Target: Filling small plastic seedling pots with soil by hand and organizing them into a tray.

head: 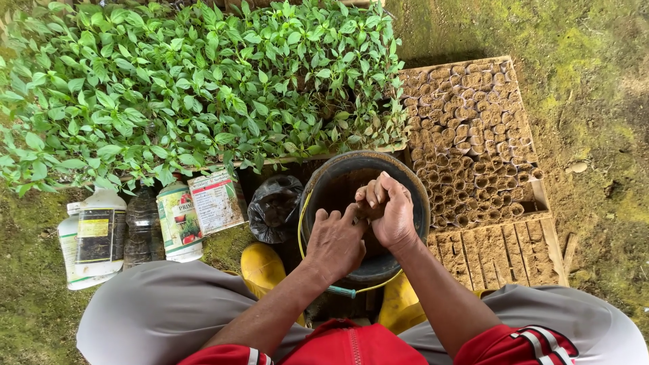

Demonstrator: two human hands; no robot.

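- Person seated on the ground, knees apart, yellow boots (262,267) either side of a dark bucket (412,196); both hands over the bucket's mouth.
- Right hand (391,209) cupped upright; its fingers (370,192) curled narrow round a small soil-brown lump or tube, mostly hidden; cannot tell exactly what the thing is, only that it sits inside the curl, at the bucket's middle.
- Left hand (336,240) lies lower and nearer the body, palm down; its fingers (351,215) reach forward and right, tips touching the right hand's heel and the held thing from below-left; spread narrow, gripping nothing of their own that I can see.
- Key relation: the thing is up and to the right of the left fingertips, already enclosed by the right; right hand is the nearer, being on it; the thing's long axis seems roughly upright, though too hidden to be sure.
- Just right of the bucket, a wooden crate (541,196) packed with small soil-filled tubes (466,135), upright, open ends up; nearest rows within reach of the right hand; the crate's near end shows bare slats.
- Behind the bucket, a bed of green seedlings (189,88).
- Left of the bucket: black bag (274,208) touching its rim; then bottles and a can (179,220) in a row on mossy ground.
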